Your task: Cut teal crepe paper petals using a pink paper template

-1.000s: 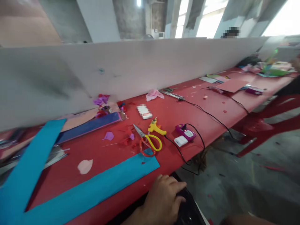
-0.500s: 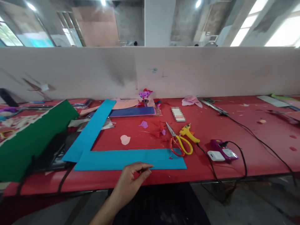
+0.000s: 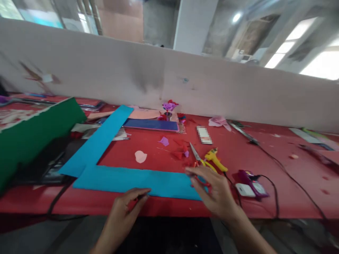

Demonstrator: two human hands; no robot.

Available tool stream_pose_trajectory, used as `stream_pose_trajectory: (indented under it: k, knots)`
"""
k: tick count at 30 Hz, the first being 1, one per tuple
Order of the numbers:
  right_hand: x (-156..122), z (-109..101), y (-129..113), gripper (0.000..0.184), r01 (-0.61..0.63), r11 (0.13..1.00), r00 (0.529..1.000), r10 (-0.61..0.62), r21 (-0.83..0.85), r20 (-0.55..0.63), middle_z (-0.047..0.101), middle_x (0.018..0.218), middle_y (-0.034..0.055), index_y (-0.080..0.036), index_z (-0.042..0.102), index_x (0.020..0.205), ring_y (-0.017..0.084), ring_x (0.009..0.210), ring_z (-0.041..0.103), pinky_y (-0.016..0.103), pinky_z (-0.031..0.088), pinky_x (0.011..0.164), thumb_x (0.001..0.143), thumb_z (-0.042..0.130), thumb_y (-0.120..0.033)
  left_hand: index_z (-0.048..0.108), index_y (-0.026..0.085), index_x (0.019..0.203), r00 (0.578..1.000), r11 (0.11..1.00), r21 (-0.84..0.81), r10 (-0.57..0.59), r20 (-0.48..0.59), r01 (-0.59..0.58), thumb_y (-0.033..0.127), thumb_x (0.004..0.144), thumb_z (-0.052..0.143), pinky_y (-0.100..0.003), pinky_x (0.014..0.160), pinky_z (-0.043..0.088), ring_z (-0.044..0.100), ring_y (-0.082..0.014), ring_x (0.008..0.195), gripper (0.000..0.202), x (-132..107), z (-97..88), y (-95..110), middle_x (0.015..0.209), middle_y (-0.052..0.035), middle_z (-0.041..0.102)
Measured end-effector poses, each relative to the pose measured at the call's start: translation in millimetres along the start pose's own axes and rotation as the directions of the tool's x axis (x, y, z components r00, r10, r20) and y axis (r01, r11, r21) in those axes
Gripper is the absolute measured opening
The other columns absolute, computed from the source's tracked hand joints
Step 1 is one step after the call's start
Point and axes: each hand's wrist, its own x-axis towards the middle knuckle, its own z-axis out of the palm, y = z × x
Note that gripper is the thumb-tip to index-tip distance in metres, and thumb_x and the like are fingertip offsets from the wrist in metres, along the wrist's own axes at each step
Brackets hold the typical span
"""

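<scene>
My left hand is at the front edge of a long blue paper strip, thumb and forefinger pinched together. Whatever may be between those fingertips is too small to make out. Over the strip's right end is my right hand, its thumb and forefinger drawn close in a pinch and somewhat blurred. Anything in it cannot be made out. Beneath and behind the right hand lie scissors, their handles largely hidden. A second blue strip slants away from the left end of the first.
A yellow glue gun with a black cable lies beside the scissors. Purple and white plug pieces sit at right. Pink and purple paper bits lie mid-table. Green paper stands at left; paper flowers stand at the back.
My right hand has come into view over the scissors and the strip's right end. My left hand has shifted left along the strip. The view has tilted.
</scene>
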Motion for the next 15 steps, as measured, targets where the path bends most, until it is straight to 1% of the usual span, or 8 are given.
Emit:
stream_pose_trajectory:
  k: [2, 3, 5, 6, 8, 10, 12, 15]
  knots:
    - [12, 31, 15, 0.022, 0.009, 0.999, 0.998, -0.012, 0.048, 0.061, 0.074, 0.095, 0.0048, -0.024, 0.070, 0.105, 0.020, 0.087, 0.068, 0.037, 0.054, 0.081, 0.093, 0.053, -0.017, 0.073, 0.030, 0.104, 0.998, 0.998, 0.052, -0.027, -0.064, 0.030, 0.042, 0.088, 0.057, -0.029, 0.088, 0.054, 0.068, -0.0197, 0.101, 0.026, 4, -10.6, -9, 0.106, -0.0004, 0.075]
    - [15, 46, 23, 0.023, -0.018, 0.997, 0.996, 0.011, 0.080, 0.089, 0.075, 0.092, 0.0041, -0.024, 0.072, 0.102, 0.021, 0.086, 0.069, 0.036, 0.054, 0.080, 0.093, 0.052, -0.016, 0.073, 0.029, 0.104, 0.996, 0.996, 0.086, -0.027, -0.089, 0.035, 0.042, 0.088, 0.057, -0.030, 0.088, 0.054, 0.068, -0.0198, 0.100, 0.026, 9, -15.1, -14, 0.106, -0.0010, 0.074]
    - [19, 69, 36, 0.022, -0.100, 0.986, 0.987, 0.081, 0.131, 0.138, 0.075, 0.093, 0.0038, -0.023, 0.072, 0.099, 0.021, 0.087, 0.070, 0.035, 0.055, 0.079, 0.092, 0.053, -0.017, 0.072, 0.027, 0.106, 0.991, 0.985, 0.173, 0.008, -0.135, 0.015, 0.039, 0.090, 0.055, -0.031, 0.085, 0.055, 0.068, -0.0202, 0.099, 0.026, 21, -21.7, -21, 0.107, -0.0028, 0.074]
    - [19, 77, 42, 0.022, -0.127, 0.983, 0.984, 0.108, 0.133, 0.141, 0.075, 0.094, 0.0041, -0.023, 0.072, 0.098, 0.021, 0.087, 0.070, 0.035, 0.055, 0.079, 0.091, 0.052, -0.017, 0.071, 0.025, 0.107, 0.987, 0.973, 0.230, 0.043, -0.153, -0.007, 0.037, 0.091, 0.054, -0.033, 0.085, 0.055, 0.068, -0.0208, 0.099, 0.026, 28, -23.6, -25, 0.107, -0.0038, 0.073]
    - [18, 87, 52, 0.022, -0.121, 0.988, 0.986, 0.108, 0.100, 0.128, 0.075, 0.093, 0.0048, -0.022, 0.071, 0.098, 0.022, 0.087, 0.069, 0.037, 0.055, 0.079, 0.091, 0.051, -0.018, 0.070, 0.023, 0.109, 0.977, 0.936, 0.348, 0.124, -0.176, -0.056, 0.032, 0.092, 0.053, -0.037, 0.087, 0.053, 0.066, -0.0224, 0.099, 0.026, 41, -24.7, -32, 0.106, -0.0057, 0.073]
    - [16, 92, 61, 0.022, -0.091, 0.992, 0.992, 0.082, 0.088, 0.100, 0.074, 0.092, 0.0053, -0.022, 0.070, 0.100, 0.022, 0.087, 0.069, 0.037, 0.055, 0.079, 0.091, 0.051, -0.018, 0.070, 0.021, 0.108, 0.970, 0.903, 0.419, 0.174, -0.169, -0.089, 0.028, 0.092, 0.053, -0.039, 0.089, 0.052, 0.066, -0.0229, 0.098, 0.025, 51, -23.6, -38, 0.103, -0.0066, 0.073]
    - [14, 96, 67, 0.021, -0.075, 0.993, 0.996, 0.069, 0.097, 0.058, 0.074, 0.092, 0.0051, -0.022, 0.070, 0.100, 0.022, 0.086, 0.068, 0.037, 0.055, 0.078, 0.092, 0.051, -0.018, 0.070, 0.020, 0.107, 0.970, 0.888, 0.449, 0.185, -0.155, -0.098, 0.027, 0.092, 0.053, -0.038, 0.089, 0.052, 0.065, -0.0227, 0.098, 0.024, 58, -22.5, -41, 0.103, -0.0069, 0.073]
    - [13, 100, 73, 0.019, -0.053, 0.994, 0.998, 0.055, 0.100, -0.023, 0.073, 0.090, 0.0051, -0.023, 0.069, 0.100, 0.022, 0.085, 0.067, 0.037, 0.054, 0.078, 0.091, 0.053, -0.018, 0.070, 0.020, 0.108, 0.968, 0.860, 0.504, 0.191, -0.161, -0.086, 0.026, 0.091, 0.054, -0.038, 0.091, 0.051, 0.065, -0.0234, 0.100, 0.024, 69, -25.1, -44, 0.105, -0.0074, 0.072]
